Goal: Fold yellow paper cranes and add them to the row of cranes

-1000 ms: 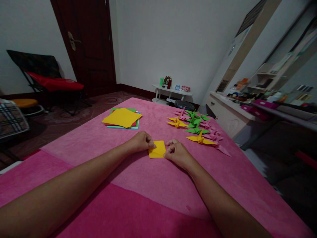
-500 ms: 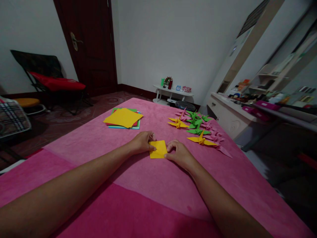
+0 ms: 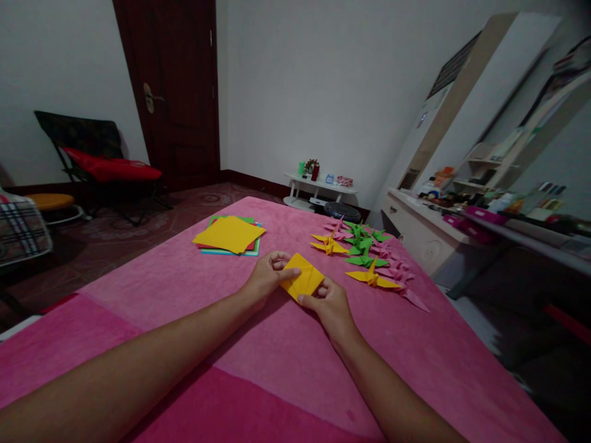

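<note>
A folded square of yellow origami paper (image 3: 305, 282) is held between both hands over the pink cloth, turned so a corner points up. My left hand (image 3: 270, 274) pinches its left edge, thumb on top and fingers behind. On the lower right edge, my right hand (image 3: 330, 303) grips it with the thumb in front and fingers curled underneath. Crease lines cross the paper's face. Right of my hands stand folded paper cranes: a yellow crane (image 3: 373, 278) is nearest, another yellow crane (image 3: 329, 245) sits farther back, and several green cranes (image 3: 362, 239) and pink ones cluster beside them.
A stack of coloured paper sheets (image 3: 229, 234), yellow on top, lies at the table's far left. The pink cloth (image 3: 277, 363) covers the table. Beyond are a folding chair (image 3: 111, 169), a low white shelf (image 3: 318, 183) and a cluttered dresser (image 3: 425, 227) on the right.
The yellow paper has been lifted and rotated from lying squarely to a diamond angle. Both hands have shifted with it, and the right fingers now close beneath it. The view has tilted slightly upward.
</note>
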A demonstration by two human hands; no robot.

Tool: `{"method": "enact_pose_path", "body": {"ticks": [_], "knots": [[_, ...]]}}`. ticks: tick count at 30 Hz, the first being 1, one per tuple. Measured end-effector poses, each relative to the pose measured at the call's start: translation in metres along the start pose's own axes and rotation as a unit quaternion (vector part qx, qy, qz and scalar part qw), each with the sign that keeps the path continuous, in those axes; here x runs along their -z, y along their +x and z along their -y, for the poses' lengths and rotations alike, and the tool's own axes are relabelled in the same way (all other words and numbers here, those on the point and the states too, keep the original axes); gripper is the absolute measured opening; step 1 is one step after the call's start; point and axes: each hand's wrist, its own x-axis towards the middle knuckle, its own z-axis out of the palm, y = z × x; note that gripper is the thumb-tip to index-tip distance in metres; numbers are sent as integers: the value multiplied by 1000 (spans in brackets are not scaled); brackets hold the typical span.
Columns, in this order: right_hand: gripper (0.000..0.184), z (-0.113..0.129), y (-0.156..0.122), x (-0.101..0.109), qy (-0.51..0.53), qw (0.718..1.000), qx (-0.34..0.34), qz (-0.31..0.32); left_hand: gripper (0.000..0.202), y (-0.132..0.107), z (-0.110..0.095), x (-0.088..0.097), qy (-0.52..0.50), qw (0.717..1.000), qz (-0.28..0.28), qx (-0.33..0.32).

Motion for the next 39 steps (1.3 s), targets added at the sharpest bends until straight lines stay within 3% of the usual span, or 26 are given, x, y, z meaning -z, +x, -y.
{"method": "enact_pose_path", "body": {"ticks": [6, 19, 23, 34, 39], "knots": [[41, 7, -6, -1, 41, 999, -15, -26, 36, -12, 3, -5, -27, 997, 32, 60], [36, 3, -6, 0, 45, 998, -34, -1, 32, -16, 2, -6, 8, 998, -18, 60], [34, 5, -6, -1, 46, 998, -37, 6, 32, -16, 3, -6, 7, 999, -4, 54], [30, 3, -3, 4, 27, 998, 8, 65, 27, -14, 4, -3, 40, 996, 27, 69], [20, 4, -3, 10, 34, 999, 32, 26, 23, -13, 4, -2, 59, 993, 50, 84]]}}
